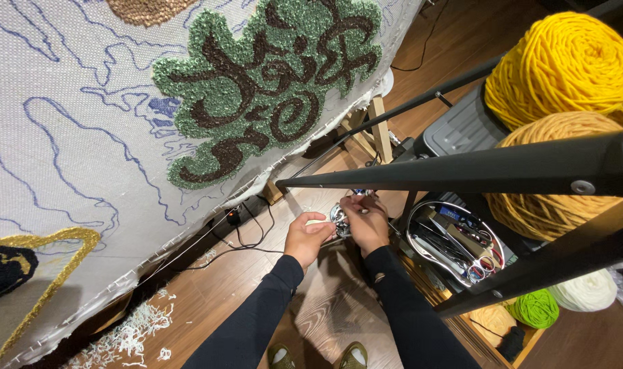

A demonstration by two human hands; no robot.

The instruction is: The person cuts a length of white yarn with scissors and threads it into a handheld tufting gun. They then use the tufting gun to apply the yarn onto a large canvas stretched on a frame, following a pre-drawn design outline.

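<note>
Clearly the tufting on the stretched cloth (86,123) is partway along: one green and brown patch (263,82) is fully filled in, a gold outline (51,239) and a dark spot sit at the lower left, while most of the blue-drawn outlines are still bare. Below the frame, both hands work on a small shiny metal tool (339,219) held over the wooden floor (209,294). The left hand (308,236) curls closed around a pale piece at its side, and the right hand (366,222) pinches the tool from above. It looks silvery and compact; its details are too small to tell. White yarn clippings (133,328) litter the floor, and yarn balls (564,61) sit on a rack to the right.
</note>
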